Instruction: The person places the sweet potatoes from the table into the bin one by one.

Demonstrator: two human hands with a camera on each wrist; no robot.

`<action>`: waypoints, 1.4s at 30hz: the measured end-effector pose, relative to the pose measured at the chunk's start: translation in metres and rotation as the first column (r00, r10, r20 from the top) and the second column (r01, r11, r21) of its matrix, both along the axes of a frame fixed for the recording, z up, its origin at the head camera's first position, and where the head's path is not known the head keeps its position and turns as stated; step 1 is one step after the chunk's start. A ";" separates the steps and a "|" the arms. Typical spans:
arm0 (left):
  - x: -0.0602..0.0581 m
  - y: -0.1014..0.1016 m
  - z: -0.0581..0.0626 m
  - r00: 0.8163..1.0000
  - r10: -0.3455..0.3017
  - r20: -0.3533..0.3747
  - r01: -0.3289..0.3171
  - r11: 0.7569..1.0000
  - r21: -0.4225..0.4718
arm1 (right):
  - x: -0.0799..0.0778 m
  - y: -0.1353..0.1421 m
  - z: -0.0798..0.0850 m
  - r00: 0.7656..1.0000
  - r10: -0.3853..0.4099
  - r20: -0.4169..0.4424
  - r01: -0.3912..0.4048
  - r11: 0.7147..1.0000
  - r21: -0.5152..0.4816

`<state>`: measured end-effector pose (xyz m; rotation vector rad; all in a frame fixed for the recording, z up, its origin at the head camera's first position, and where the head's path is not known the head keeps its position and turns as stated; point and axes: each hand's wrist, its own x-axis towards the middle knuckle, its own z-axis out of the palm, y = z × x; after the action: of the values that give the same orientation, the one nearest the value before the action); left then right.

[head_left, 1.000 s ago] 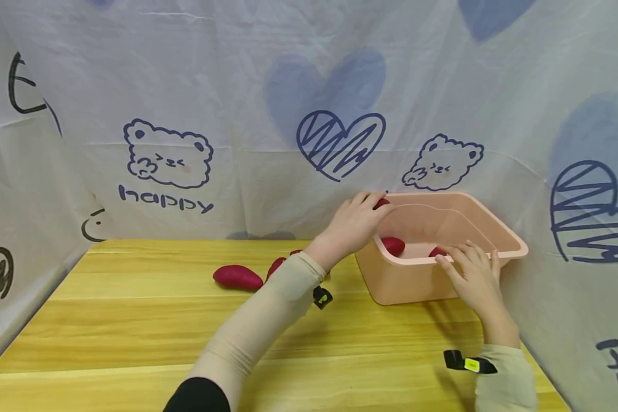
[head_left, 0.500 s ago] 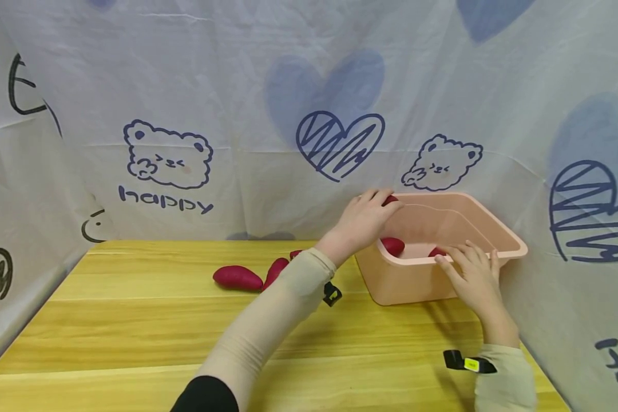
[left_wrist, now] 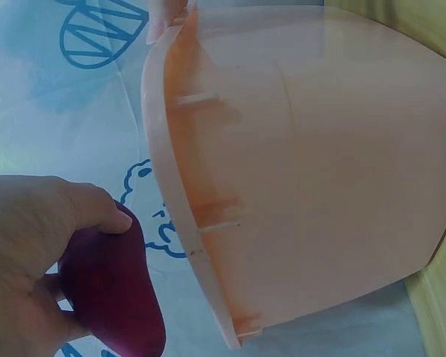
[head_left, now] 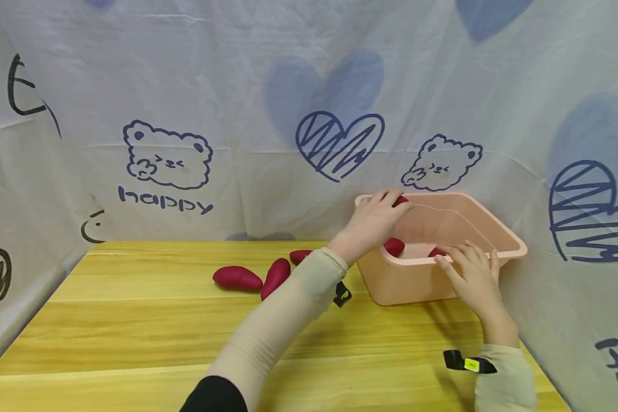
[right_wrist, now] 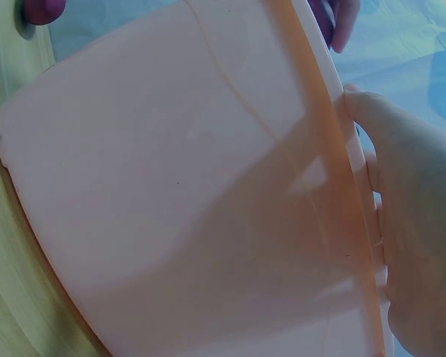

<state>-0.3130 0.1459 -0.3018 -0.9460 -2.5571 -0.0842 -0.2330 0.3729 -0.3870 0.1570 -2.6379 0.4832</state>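
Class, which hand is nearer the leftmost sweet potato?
Left: the left hand is by the bin, right of that sweet potato; the right hand is farther right, on the near rim.

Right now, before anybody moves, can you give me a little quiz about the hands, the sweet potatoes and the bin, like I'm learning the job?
1. True or false: the left hand holds a sweet potato.
2. How many sweet potatoes can you see lying on the table in the head view?
3. Which part of the peach plastic bin does the right hand touch?
A) the bottom
B) the near rim
C) the far rim

Key:
1. True.
2. Three, one partly hidden by the sleeve.
3. B.
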 end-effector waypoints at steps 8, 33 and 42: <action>-0.005 0.011 -0.002 0.999 -0.029 -0.018 0.029 1.000 -0.009 | 0.000 0.000 0.003 1.000 0.005 -0.015 -0.005 1.000 0.001; -0.008 0.039 -0.019 0.995 -0.094 -0.014 0.094 0.996 0.001 | -0.001 0.000 0.003 1.000 0.004 0.003 -0.004 1.000 0.008; -0.008 0.046 -0.030 0.993 -0.107 -0.051 0.106 0.994 -0.011 | 0.000 0.000 0.002 1.000 0.001 0.001 -0.001 1.000 0.011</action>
<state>-0.3208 0.1921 -0.3318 -1.0739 -2.4610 -0.0787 -0.2328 0.3727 -0.3849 0.1612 -2.6421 0.4689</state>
